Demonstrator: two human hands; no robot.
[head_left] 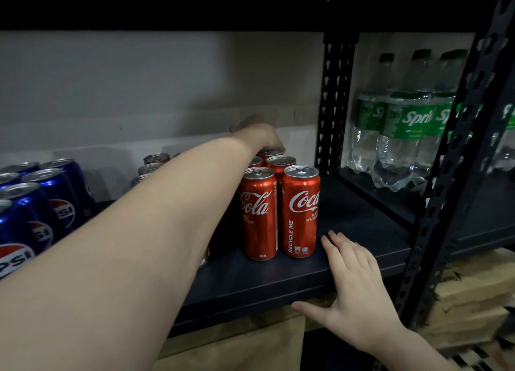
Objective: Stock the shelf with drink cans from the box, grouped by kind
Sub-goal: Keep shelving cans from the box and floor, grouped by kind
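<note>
Several red Coca-Cola cans (300, 213) stand in rows on the dark shelf (278, 281). My left arm reaches across the shelf, and my left hand (260, 135) rests over the top of a rear Coca-Cola can (269, 152), fingers curled around its rim. My right hand (354, 284) lies flat on the shelf's front edge, fingers spread, holding nothing, just right of the front cans. Blue Pepsi cans (41, 200) are grouped at the left. More can tops (156, 158) show behind my forearm.
A black perforated upright (333, 103) divides the bays. Sprite bottles (409, 119) fill the neighbouring shelf at right. A second upright (457, 158) slants at front right. Cardboard boxes (473, 292) sit below the shelf.
</note>
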